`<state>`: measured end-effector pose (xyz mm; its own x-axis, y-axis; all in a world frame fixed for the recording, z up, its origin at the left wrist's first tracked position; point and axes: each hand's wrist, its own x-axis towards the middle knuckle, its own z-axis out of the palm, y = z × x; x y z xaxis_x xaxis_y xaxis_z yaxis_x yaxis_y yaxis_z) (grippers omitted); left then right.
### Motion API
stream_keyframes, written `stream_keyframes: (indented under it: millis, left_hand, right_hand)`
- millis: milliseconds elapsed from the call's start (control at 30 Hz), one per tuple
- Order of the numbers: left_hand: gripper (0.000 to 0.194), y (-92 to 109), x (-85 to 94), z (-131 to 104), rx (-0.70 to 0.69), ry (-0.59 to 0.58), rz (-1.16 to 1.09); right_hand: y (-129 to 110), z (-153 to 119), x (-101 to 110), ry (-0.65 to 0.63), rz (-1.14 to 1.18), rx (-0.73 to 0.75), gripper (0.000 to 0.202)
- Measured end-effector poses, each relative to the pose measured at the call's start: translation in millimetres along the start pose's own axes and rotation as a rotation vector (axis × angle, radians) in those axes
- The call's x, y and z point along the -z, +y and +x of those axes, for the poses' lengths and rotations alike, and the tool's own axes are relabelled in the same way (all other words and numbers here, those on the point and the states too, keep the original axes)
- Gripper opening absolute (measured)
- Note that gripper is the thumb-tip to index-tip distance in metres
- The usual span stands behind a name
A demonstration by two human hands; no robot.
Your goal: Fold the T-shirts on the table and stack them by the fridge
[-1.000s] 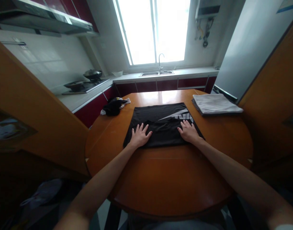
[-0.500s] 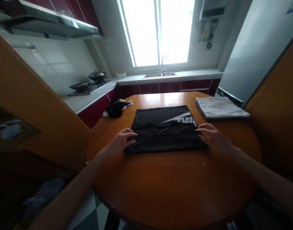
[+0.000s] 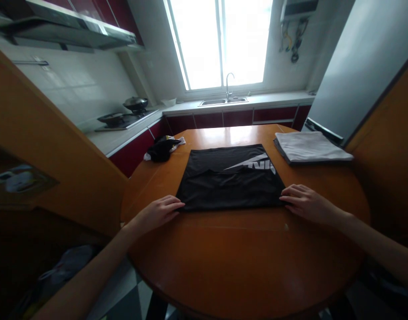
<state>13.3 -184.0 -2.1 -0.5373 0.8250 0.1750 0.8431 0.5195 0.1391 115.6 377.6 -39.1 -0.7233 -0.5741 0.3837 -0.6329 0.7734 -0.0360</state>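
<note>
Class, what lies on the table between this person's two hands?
In the head view, a folded black garment lies there, stretching from the left hand at one near corner to the right hand at the other.

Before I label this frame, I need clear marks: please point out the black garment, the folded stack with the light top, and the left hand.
Black garment (image 3: 229, 186), head view: its plain near part.
Folded stack (image 3: 314, 146), head view: its light top surface.
Left hand (image 3: 158, 212), head view: its back.
</note>
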Motion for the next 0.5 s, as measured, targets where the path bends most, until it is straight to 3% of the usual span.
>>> stream_keyframes:
  millis: [200,500]
  left_hand:
    - [0.043,2,-5.0,0,0.031,0.001,0.056]
    - [0.029,-6,-21.3,-3,0.127,0.174,-0.079]
  right_hand:
    - [-8,7,8,-0.015,-0.101,0.031,0.033]
    - [-6,6,2,-0.008,-0.160,0.001,0.026]
